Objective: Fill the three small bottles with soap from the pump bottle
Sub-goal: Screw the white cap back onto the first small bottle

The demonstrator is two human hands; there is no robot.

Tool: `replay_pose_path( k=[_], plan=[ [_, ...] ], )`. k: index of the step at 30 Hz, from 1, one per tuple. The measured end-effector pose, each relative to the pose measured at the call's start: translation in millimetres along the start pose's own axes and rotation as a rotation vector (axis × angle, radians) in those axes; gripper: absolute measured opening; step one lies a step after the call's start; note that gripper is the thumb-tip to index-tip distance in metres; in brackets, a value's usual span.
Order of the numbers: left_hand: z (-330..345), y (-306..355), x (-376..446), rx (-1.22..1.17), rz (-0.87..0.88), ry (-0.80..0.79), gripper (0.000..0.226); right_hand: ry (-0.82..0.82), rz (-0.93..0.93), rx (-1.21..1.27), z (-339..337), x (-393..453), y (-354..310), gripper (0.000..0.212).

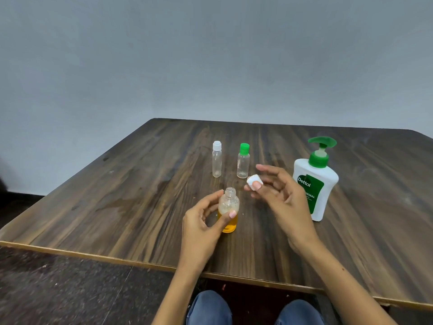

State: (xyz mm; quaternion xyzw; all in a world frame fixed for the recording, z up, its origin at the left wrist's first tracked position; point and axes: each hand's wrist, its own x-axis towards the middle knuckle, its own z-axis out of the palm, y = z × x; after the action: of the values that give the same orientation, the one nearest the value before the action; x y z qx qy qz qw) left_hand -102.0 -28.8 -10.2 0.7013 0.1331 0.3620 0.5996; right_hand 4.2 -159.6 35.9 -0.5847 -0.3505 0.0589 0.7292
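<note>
Open bottle: the small bottle, uncapped, stands upright on the table at lower centre of the frame; orange soap fills roughly its lower half, with bubbles above.
Left hand: the left hand holds the bottle round its body, thumb across the front and fingers curled behind.
Cap: a white cap sits up and to the right of the bottle's open neck, near it but apart.
Right hand: the right hand pinches the cap between thumb and fingertip, the other fingers fanned loosely.
Key relation: the neck lies down-left of the cap and the bottle's long axis is vertical, so capping, if that is the next move, probably means bringing the cap leftward over the neck and then down; the right hand is the nearer one for this.
Empty bottles: the white-capped bottle and the green-capped bottle stand side by side above centre, both clear and seemingly empty.
Pump bottle: the pump bottle stands at right, just behind the right hand.
Progress: judged one of three filled, partly.
</note>
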Motion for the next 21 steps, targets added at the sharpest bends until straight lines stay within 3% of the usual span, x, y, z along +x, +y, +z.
replay_pose_path(
  k=[4, 9, 21],
  plan=[
    [-3, 0, -1, 0.075, 0.033, -0.006, 0.046, -0.021, -0.032, 0.02, 11, 2, -5, 0.02],
    [-4, 1, -3, 0.104, 0.044, 0.003, 0.055, -0.104, -0.075, -0.089, 16, 3, 2, 0.017],
    [-4, 1, -4, 0.12, 0.054, 0.004, 0.048, -0.272, -0.116, -0.323, 13, 13, -4, 0.028]
  ],
)
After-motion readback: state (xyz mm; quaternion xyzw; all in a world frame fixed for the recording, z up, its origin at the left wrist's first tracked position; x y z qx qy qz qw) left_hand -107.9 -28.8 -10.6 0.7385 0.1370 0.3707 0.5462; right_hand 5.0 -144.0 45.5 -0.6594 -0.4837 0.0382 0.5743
